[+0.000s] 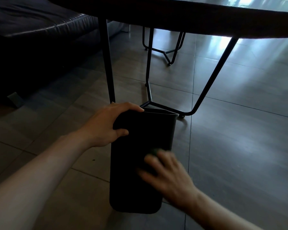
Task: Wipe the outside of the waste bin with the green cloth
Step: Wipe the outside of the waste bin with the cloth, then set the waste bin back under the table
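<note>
A black waste bin is tipped away from me on the tiled floor, its open mouth pointing toward the table legs. My left hand grips the bin's rim at the near left corner, thumb on the outer wall. My right hand, blurred by motion, presses flat on the bin's right side. A small patch of green cloth shows past its fingertips; the remainder is hidden under the hand.
A dark table top overhangs the scene on thin black metal legs, which stand just behind the bin. A dark sofa fills the upper left. A second metal frame stands farther back. Grey floor tiles lie to the right.
</note>
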Tool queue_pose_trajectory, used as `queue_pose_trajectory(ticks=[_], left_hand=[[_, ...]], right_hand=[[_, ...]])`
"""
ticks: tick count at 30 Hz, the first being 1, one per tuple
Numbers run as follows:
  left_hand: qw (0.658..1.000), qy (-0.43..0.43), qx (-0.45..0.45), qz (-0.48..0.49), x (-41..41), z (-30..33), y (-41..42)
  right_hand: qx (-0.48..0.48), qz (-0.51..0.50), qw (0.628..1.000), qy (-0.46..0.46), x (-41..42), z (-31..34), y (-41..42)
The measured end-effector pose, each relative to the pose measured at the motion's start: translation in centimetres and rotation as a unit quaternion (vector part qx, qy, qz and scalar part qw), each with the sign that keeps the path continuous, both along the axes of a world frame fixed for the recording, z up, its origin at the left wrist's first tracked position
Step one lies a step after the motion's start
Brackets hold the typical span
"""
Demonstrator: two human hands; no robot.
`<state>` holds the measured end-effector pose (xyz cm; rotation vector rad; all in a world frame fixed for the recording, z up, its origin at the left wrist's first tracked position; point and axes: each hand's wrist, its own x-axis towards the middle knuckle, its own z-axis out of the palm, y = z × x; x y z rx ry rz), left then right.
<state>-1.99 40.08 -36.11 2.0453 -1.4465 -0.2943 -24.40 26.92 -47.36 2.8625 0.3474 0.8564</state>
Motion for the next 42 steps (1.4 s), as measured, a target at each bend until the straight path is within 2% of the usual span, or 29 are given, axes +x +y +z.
queue_pose_trajectory(ticks=[3, 5, 7, 9, 13, 17, 20, 21, 22, 23, 24, 26, 27, 28, 30, 33, 35, 39, 42], left_hand=[[1.0, 0.0, -0.005, -0.008, 0.0, 0.1, -0.1], [1.0, -0.002, -0.007, -0.006, 0.1, 0.1, -0.1], [1.0, -0.004, -0.01, -0.007, 0.2, 0.0, -0.1], [1.0, -0.006, -0.003, 0.0, 0.3, -0.1, -0.1], [1.0, -0.001, 0.007, -0.004, 0.2, -0.1, -0.1], [1.0, -0.001, 0.0, 0.003, 0.2, -0.1, 0.3], [1.0, 0.004, -0.005, 0.017, 1.1, 0.1, 1.4], [1.0, 0.011, -0.002, 0.016, 1.4, 0.2, 1.8], [1.0, 0.02, 0.001, 0.009, 1.7, 0.1, 2.2], [1.0, 0.028, 0.002, -0.001, 1.9, 0.1, 2.5], [0.999, 0.034, 0.001, -0.011, 2.1, 0.1, 2.8], [0.999, 0.03, -0.003, -0.023, 2.2, 0.0, 3.2], [0.999, 0.021, -0.01, -0.023, 2.2, 0.0, 3.4], [1.0, 0.007, -0.018, -0.024, 2.2, 0.0, 3.6], [0.999, -0.026, -0.03, -0.017, 2.2, -0.1, 4.2], [0.998, -0.047, -0.022, 0.02, 1.9, -0.4, 4.9], [0.998, -0.028, -0.015, 0.055, 1.3, -0.5, 5.0], [0.994, 0.018, -0.002, 0.108, 0.9, -0.8, 5.3], [0.988, 0.036, 0.011, 0.152, 1.2, -0.8, 6.1]], right_hand=[[0.104, -0.135, 0.98, -0.103, 4.5, 4.7, -2.4], [0.119, -0.169, 0.972, -0.113, 5.6, 5.2, -2.4], [0.083, -0.137, 0.983, -0.085, 4.1, 3.4, -1.2], [0.043, -0.061, 0.997, -0.035, 1.2, 0.1, 0.4], [-0.007, 0.015, 0.998, 0.057, -3.8, -4.7, 2.7], [0.02, 0.018, 0.998, 0.062, -5.1, -4.1, 1.0], [0.135, -0.074, 0.987, 0.049, -5.9, -1.6, -2.7], [0.197, -0.143, 0.969, 0.041, -6.0, -0.6, -4.0], [0.273, -0.221, 0.936, 0.03, -5.9, 0.6, -5.4], [0.362, -0.295, 0.884, 0.017, -5.5, 1.9, -6.9], [0.463, -0.354, 0.812, 0.005, -5.0, 3.3, -8.3], [0.654, -0.418, 0.63, 0.012, -3.7, 5.6, -11.1], [0.708, -0.429, 0.56, 0.033, -3.1, 6.2, -12.2], [0.738, -0.43, 0.518, 0.056, -2.5, 6.5, -13.0], [0.76, -0.41, 0.497, 0.085, -1.3, 6.4, -13.8], [0.762, -0.398, 0.501, 0.096, 0.4, 5.2, -13.7], [0.771, -0.385, 0.489, 0.137, 1.2, 4.2, -13.1], [0.816, -0.289, 0.42, 0.274, 1.1, 2.7, -10.6], [0.833, -0.257, 0.408, 0.271, 1.0, 2.7, -9.5]])
